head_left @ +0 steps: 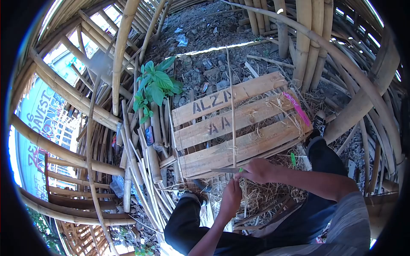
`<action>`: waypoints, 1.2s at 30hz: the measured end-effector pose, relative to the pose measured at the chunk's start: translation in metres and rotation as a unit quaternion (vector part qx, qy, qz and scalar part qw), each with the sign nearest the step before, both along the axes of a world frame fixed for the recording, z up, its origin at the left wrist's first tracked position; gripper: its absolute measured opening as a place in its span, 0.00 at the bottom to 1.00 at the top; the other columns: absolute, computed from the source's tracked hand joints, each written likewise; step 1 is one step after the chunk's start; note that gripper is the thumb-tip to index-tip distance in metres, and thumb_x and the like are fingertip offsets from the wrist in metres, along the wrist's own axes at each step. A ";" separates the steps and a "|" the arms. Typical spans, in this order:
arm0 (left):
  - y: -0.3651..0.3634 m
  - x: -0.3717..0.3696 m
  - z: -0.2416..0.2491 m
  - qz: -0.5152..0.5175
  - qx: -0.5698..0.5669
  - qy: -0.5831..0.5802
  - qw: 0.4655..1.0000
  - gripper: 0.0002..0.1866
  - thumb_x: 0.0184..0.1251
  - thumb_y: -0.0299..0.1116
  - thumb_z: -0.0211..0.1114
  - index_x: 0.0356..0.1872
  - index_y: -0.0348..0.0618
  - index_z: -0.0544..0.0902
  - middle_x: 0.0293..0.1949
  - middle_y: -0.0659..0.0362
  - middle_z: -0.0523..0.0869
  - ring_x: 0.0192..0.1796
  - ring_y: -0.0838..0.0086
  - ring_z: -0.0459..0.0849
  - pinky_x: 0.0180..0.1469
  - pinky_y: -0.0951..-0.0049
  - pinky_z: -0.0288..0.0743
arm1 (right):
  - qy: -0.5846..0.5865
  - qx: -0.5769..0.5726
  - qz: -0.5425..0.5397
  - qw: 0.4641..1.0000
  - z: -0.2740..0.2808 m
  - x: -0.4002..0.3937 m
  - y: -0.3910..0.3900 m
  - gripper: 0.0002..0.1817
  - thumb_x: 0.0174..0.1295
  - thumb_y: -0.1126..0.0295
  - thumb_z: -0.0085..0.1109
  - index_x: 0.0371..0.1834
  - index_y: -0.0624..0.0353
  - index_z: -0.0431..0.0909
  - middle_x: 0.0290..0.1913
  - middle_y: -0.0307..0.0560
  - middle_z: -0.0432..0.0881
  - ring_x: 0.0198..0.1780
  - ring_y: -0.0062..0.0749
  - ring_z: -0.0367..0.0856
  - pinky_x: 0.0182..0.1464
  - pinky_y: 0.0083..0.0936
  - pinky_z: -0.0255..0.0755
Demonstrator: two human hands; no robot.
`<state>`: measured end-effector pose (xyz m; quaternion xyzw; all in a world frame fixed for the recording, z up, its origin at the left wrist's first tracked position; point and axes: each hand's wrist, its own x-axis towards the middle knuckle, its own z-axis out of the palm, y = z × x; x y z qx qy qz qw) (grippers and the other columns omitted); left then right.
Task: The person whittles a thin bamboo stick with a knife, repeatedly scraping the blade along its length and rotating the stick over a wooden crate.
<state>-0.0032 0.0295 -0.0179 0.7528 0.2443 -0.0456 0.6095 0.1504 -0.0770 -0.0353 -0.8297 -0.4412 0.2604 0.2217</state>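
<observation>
My right hand (259, 170) is closed round the handle of a knife (225, 170), whose blade points left. Just below it, my left hand (231, 197) is closed on a thin bamboo strip (233, 123). The strip stretches away from me over a slatted wooden crate (205, 161) with dark letters on its boards. The blade lies against or very near the strip, at the crate's near edge. A bit of green shows by the knife handle. Straw-like shavings are scattered on the crate and on the ground below it.
Bamboo poles (121, 55) frame the left side, and thick poles (316, 42) stand at the upper right. A leafy green plant (156, 83) grows left of the crate. Long strips (141, 179) lie beside my foot. Rubble covers the ground beyond.
</observation>
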 end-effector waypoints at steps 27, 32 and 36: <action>-0.007 0.005 0.019 -0.064 0.156 0.023 0.985 0.17 0.68 0.38 0.53 0.26 0.34 0.65 0.14 0.49 0.68 0.17 0.66 0.62 0.22 0.62 0.58 | -0.123 0.093 -0.040 0.987 0.026 0.035 -0.021 0.24 0.52 0.49 0.61 0.31 0.63 0.77 0.18 0.52 0.78 0.24 0.48 0.80 0.31 0.37 0.74; -0.008 0.008 0.022 -0.075 0.169 0.014 0.983 0.16 0.68 0.37 0.53 0.27 0.34 0.65 0.16 0.44 0.70 0.19 0.51 0.66 0.24 0.58 0.59 | -0.068 0.106 -0.024 0.992 0.028 0.041 -0.016 0.21 0.53 0.51 0.61 0.31 0.62 0.78 0.18 0.53 0.77 0.24 0.47 0.80 0.31 0.38 0.74; -0.007 0.009 0.025 -0.088 0.191 0.013 0.978 0.14 0.69 0.35 0.51 0.29 0.34 0.65 0.17 0.40 0.72 0.24 0.42 0.70 0.24 0.54 0.60 | -0.071 0.114 -0.009 0.991 0.028 0.046 -0.013 0.18 0.53 0.54 0.61 0.29 0.61 0.78 0.17 0.53 0.77 0.23 0.47 0.80 0.30 0.38 0.74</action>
